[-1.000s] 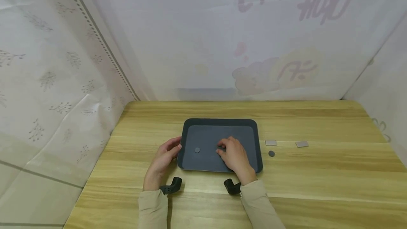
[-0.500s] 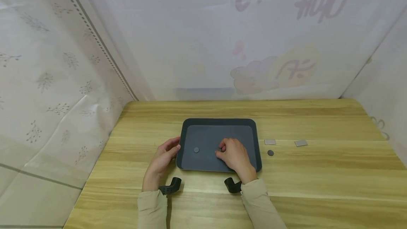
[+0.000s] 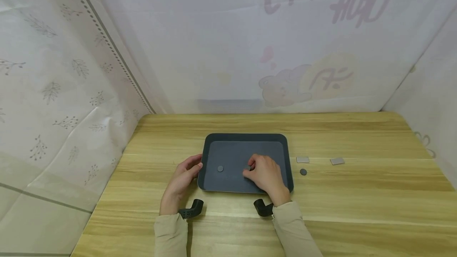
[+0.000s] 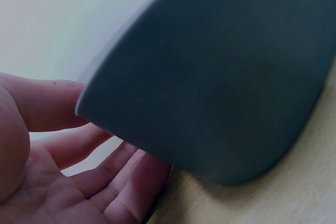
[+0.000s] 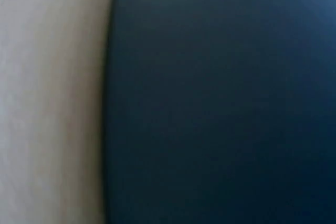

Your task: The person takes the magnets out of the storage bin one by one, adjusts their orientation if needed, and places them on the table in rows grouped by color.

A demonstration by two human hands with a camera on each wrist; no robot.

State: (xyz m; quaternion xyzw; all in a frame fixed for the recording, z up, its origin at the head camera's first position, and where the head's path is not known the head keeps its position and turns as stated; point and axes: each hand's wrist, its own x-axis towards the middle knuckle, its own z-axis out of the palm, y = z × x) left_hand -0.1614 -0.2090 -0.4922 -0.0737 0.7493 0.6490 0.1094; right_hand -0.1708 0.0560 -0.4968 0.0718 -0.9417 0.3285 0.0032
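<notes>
A dark grey rectangular tray [image 3: 228,186] with a raised rim lies on the wooden table. My left hand [image 3: 183,177] holds its left edge; in the left wrist view the thumb meets the rim and the fingers reach below the tray wall [image 4: 210,77]. Over the tray's right half, my right hand [image 3: 265,173] has a small round grey disc [image 3: 248,167] between thumb and forefinger. Another grey disc [image 3: 220,168] lies flat on the tray's left half. Only the tray wall [image 5: 220,98] and a pale surface show in the right wrist view.
To the tray's right on the table [image 3: 357,197] lie a small flat rectangular piece [image 3: 302,160], a second rectangular piece [image 3: 337,161] and a round dark disc [image 3: 303,172]. A printed cloth [image 3: 214,50] hangs behind the table.
My right hand's fingers have shifted slightly, and the disc between them shows more plainly than half a second ago. The left hand stays at the tray's edge.
</notes>
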